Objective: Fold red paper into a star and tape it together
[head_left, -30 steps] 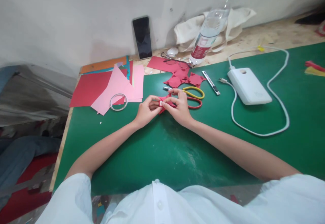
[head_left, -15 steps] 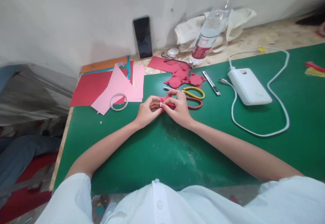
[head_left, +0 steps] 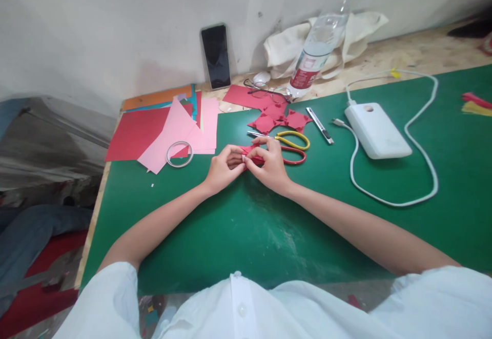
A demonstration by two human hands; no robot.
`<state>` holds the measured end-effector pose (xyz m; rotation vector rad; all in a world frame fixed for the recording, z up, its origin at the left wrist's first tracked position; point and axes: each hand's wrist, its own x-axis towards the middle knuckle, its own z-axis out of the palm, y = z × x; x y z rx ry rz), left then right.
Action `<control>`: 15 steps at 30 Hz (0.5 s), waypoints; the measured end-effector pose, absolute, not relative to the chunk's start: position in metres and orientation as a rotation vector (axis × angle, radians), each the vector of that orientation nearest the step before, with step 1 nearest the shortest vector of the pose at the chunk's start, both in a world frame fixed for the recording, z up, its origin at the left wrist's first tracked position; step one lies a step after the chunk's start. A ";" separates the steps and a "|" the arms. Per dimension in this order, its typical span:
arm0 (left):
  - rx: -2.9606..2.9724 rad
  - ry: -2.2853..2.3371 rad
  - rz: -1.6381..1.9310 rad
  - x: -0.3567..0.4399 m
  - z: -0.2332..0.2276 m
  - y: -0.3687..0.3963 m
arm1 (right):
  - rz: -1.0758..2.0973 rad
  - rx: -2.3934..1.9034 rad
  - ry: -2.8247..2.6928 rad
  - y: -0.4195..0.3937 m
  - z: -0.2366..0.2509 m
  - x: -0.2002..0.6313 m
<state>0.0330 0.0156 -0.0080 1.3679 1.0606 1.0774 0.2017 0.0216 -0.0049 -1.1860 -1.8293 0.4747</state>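
Note:
A small piece of folded red paper (head_left: 249, 150) is pinched between my two hands, low over the green mat; fingers cover much of it. My left hand (head_left: 226, 168) grips its left side with bent fingers. On the other side, my right hand (head_left: 271, 164) holds it, thumb and fingertips meeting near the left thumb. A tiny white bit shows at the thumb tips, too small to name. Just behind my right hand lie scissors (head_left: 294, 139) with one yellow and one red handle. Beyond them are several red star-like paper pieces (head_left: 265, 122).
Coloured paper sheets (head_left: 134, 131) and a tape roll (head_left: 180, 154) lie at left. Behind are a leaning phone (head_left: 216, 57), eyeglasses (head_left: 269, 93) and a tall bottle (head_left: 317, 46). A box cutter (head_left: 320, 126) and a white power bank (head_left: 378, 131) with a looped cable are at right.
The thumbs have shifted slightly on the red paper, and less of the white bit shows between them. Everything else stays in place.

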 end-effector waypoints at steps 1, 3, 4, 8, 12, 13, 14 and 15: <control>1.371 1.060 1.078 0.033 -0.008 0.015 | 0.474 -1.188 -1.833 0.022 -0.005 0.202; 1.374 1.060 1.080 0.033 -0.008 0.015 | 0.474 -1.189 -1.841 0.022 -0.005 0.202; 1.376 1.059 1.081 0.033 -0.008 0.015 | 0.474 -1.188 -1.844 0.022 -0.005 0.202; 1.375 1.057 1.082 0.033 -0.008 0.015 | 0.475 -1.181 -1.857 0.023 -0.006 0.203; 1.372 1.059 1.080 0.032 -0.009 0.016 | 0.480 -1.171 -1.871 0.024 -0.008 0.203; 1.373 1.058 1.077 0.032 -0.010 0.016 | 0.481 -1.169 -1.875 0.025 -0.008 0.203; 1.374 1.058 1.075 0.032 -0.010 0.016 | 0.482 -1.167 -1.879 0.025 -0.008 0.203; 1.376 1.059 1.073 0.032 -0.011 0.017 | 0.482 -1.166 -1.881 0.025 -0.009 0.203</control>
